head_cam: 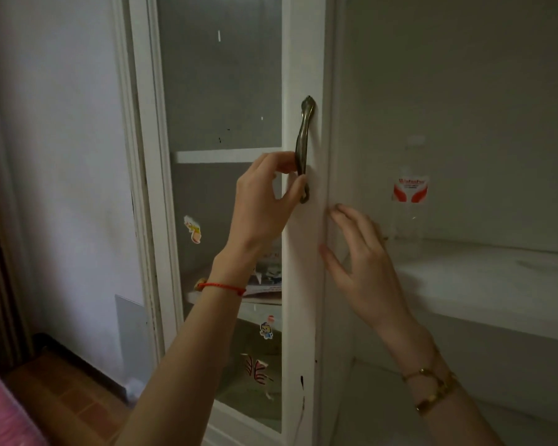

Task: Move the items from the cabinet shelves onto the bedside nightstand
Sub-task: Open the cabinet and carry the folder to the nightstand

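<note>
A person's left hand (264,194) curls its fingers around the lower part of the tarnished, curved brass door handle (303,149) on a white-framed, glass-panelled cabinet door (221,91), thumb and forefinger pinching the metal. Right of that handle, the right hand (358,249) lies flat, its fingers straight and loosely spread, the fingertips touching the door's white edge; it holds nothing. A thin red string bracelet (221,287) circles the left wrist, and gold chain bracelets (432,386) ring the right.

Well to the right of the handle, inside the open white cabinet, a clear plastic water bottle with a red and white label (411,191) stands upright on a white painted shelf (484,278), just beyond the right hand's knuckles. Below and left of the handle, behind the glass, a stack of printed magazines (264,278) lies on a lower shelf, partly hidden by the left wrist. Small cartoon stickers (192,228) dot the glass left of and beneath the handle. Far left of the handle stands a pale wall (55,156), with brown wood flooring (74,403) below it and a strip of pink fabric (0,413) at the bottom corner.
</note>
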`<state>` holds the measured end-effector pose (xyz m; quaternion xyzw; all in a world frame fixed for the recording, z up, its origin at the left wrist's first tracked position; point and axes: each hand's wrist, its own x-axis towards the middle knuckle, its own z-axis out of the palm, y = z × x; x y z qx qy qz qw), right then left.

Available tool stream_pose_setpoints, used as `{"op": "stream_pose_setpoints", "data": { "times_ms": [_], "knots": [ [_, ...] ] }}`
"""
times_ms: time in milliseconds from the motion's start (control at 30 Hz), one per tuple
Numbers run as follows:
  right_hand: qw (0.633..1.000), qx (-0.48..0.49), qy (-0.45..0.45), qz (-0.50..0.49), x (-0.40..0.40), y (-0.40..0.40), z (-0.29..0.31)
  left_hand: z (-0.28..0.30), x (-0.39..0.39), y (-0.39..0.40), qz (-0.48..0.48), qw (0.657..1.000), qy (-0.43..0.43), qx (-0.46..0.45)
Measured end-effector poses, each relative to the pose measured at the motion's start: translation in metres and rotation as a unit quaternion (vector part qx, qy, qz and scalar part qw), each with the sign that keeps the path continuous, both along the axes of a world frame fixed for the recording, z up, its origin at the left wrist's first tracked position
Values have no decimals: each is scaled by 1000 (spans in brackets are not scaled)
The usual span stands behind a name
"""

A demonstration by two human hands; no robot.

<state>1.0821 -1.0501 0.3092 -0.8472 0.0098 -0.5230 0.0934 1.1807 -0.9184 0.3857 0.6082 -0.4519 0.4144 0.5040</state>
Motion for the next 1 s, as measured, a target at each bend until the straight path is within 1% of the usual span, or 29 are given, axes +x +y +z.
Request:
{"op": "stream_pose_setpoints", "data": {
  "times_ms": [167, 300, 433, 600, 700, 800, 1000],
  "knots": [
    [1000, -12, 4, 19, 0, 2, -7, -3, -8, 10, 0, 1000, 8, -14],
    [997, -9, 4, 75, -2, 19, -15, -5, -17, 34, -14, 999, 21, -27],
    [990, -17, -32, 136, -6, 47, -21, -9, -25, 66, -45, 997, 42, -39],
    [977, -24, -82, 194, -10, 92, -25, -14, -31, 113, -41, 997, 28, -53],
    [974, -27, -112, 197, -9, 123, -27, -19, -38, 144, -17, 998, 10, -52],
    [970, -14, -127, 209, -7, 156, -30, -25, -45, 176, 37, 999, -16, -34],
    [968, -2, -115, 223, 3, 231, -33, -32, -49, 242, 80, 997, -22, 0]
  ]
}}
